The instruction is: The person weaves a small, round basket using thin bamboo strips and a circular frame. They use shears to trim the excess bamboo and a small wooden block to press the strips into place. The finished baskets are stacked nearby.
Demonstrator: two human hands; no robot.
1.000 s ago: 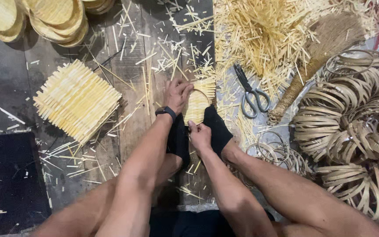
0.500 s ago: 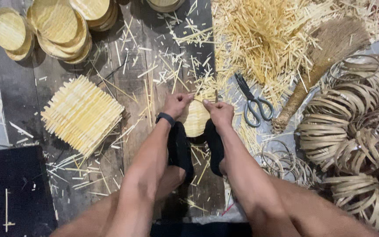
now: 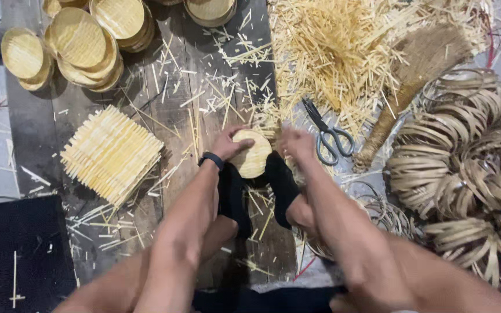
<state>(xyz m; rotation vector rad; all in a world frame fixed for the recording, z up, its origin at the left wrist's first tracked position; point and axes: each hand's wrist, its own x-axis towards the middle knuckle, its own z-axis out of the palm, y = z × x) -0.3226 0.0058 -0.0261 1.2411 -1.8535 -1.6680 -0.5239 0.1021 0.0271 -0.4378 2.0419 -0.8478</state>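
Compared with a moment ago, the right hand point(image 3: 298, 144) has left the heap and now joins the left hand point(image 3: 227, 143) in gripping the round disc point(image 3: 251, 153) at frame centre, above the socked feet point(image 3: 279, 185), scissors point(image 3: 327, 132) just right.

Both forearms are bare, the left hand point(image 3: 227, 145) wears a dark band at its wrist (watch-like), and black socks point(image 3: 282, 185) cover both feet.
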